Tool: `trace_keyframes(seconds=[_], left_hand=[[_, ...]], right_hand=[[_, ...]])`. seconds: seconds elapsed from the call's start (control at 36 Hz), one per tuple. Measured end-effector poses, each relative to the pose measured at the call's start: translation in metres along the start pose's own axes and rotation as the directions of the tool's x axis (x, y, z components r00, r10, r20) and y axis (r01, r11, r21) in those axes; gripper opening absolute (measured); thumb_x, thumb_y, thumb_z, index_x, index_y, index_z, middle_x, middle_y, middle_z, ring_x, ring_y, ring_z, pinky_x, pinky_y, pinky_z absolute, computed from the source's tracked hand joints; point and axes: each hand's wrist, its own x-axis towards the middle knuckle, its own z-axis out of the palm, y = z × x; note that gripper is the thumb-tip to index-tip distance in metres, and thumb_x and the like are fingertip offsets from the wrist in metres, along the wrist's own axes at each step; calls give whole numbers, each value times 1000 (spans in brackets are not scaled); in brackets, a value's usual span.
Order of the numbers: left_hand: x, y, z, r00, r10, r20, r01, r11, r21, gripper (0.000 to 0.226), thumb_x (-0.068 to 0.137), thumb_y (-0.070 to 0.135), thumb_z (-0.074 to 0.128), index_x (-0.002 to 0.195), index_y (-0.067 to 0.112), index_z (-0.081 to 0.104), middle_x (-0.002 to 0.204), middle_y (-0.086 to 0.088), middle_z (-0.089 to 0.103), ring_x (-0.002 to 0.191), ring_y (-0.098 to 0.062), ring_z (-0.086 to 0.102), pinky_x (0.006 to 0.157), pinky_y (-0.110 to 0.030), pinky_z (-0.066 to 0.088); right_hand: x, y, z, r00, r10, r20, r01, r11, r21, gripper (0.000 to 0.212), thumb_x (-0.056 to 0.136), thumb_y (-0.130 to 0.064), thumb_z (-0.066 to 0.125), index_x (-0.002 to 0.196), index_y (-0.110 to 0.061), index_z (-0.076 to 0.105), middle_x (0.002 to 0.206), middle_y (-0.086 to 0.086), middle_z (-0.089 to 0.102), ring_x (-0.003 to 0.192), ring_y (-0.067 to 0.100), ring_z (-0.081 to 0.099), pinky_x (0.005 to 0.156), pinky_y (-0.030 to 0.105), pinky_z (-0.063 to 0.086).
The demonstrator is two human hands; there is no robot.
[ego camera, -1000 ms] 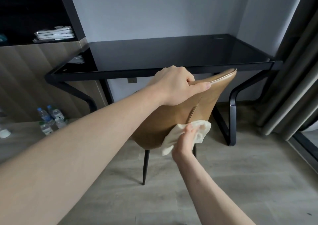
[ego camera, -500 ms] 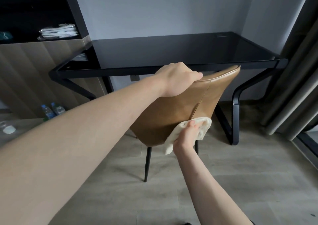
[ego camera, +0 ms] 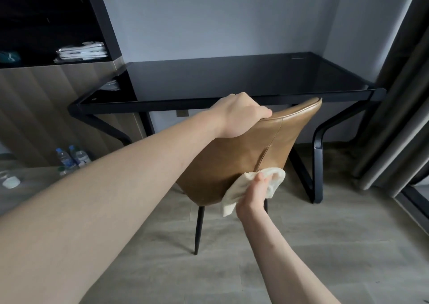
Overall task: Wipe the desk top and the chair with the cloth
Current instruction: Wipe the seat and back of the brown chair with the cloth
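Far left, nine o'clock: clear plastic water bottles standing on the grey wood-look floor against the wood-panelled cabinet; above, at ten o'clock, folded white linens on a dark shelf.

Centre, twelve o'clock: black glass-topped desk with black metal frame, nothing seen lying on the main top.

Just below it: tan leather chair with thin black legs, its back turned toward the viewer and tilted. Left hand curls over the top edge of the backrest, fingers hidden behind it, gripping and steadying.

Five o'clock of the chair back: right hand pinches a bunched cream cloth and presses it against the lower right of the backrest, near the vertical seam. One tail of cloth hangs loose below the hand.

Risks, as a judgement: chair appears leaned on few legs, so a slackened left grip or a hard wiping push could swing or tip it into the desk frame. Loose tail may drag on a leg. Bunched cloth covers little; patches likely missed.

Far right, three o'clock: grey curtains.
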Motion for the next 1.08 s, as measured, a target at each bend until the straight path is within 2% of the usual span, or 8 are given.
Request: trace_keyframes(seconds=[0.08,0.28,0.36,0.47,0.61,0.78,0.94,1.08], left_hand=[[-4,3,0,1000,-14,-11,14,1000,6,48,95,40,48,63,19,20,53,6,24,60,-19,27,62,-36,25],[-7,4,2,999,-34,-39,35,999,25,50,94,43,47,58,19,23,50,7,27,59,-20,31,61,-36,28],[-6,3,3,999,-9,-53,12,999,49,52,98,42,46,56,19,25,45,7,28,57,-18,33,60,-34,29],[-1,-2,5,998,16,-61,-13,998,54,52,97,44,46,58,19,23,49,7,25,55,-18,29,59,-34,27],[8,-7,8,996,47,-78,-42,997,68,52,97,44,45,58,18,23,49,6,25,54,-17,27,58,-34,27],[19,-5,10,995,36,-92,-29,997,76,51,96,43,45,57,19,23,49,7,25,56,-18,29,57,-34,28],[19,-3,8,996,26,-85,-20,997,68,50,95,42,45,56,19,24,49,7,26,57,-18,30,57,-34,28],[16,1,8,996,6,-93,0,998,70,47,93,43,46,59,19,23,49,7,24,57,-19,29,58,-34,26]], right_hand=[[-21,13,3,991,39,127,-50,995,82,87,72,-69,46,150,-32,41,148,-1,46,137,24,46,117,50,36],[-46,5,-4,965,99,244,-150,968,201,46,104,-31,53,149,-25,47,146,5,55,124,21,56,81,35,48],[-35,6,-3,977,34,212,-71,982,173,61,98,-20,51,156,-35,40,150,-7,45,138,25,47,95,40,45],[-15,7,4,994,-25,104,21,999,42,81,79,-50,55,157,-48,33,162,-4,39,144,29,43,117,54,36],[9,-3,6,959,-284,18,283,947,-152,23,101,-37,42,122,-46,49,135,4,53,120,30,56,110,53,44],[18,-10,10,954,-301,6,300,950,-87,16,95,-35,43,110,-36,48,107,-12,52,101,22,55,98,47,44],[12,-7,13,981,-196,-1,195,976,-97,49,103,-63,33,147,-42,43,135,-5,54,122,25,52,113,52,37],[-31,26,28,938,-313,149,335,929,-157,75,89,-75,37,154,-39,33,157,-1,41,142,25,43,118,58,34]])
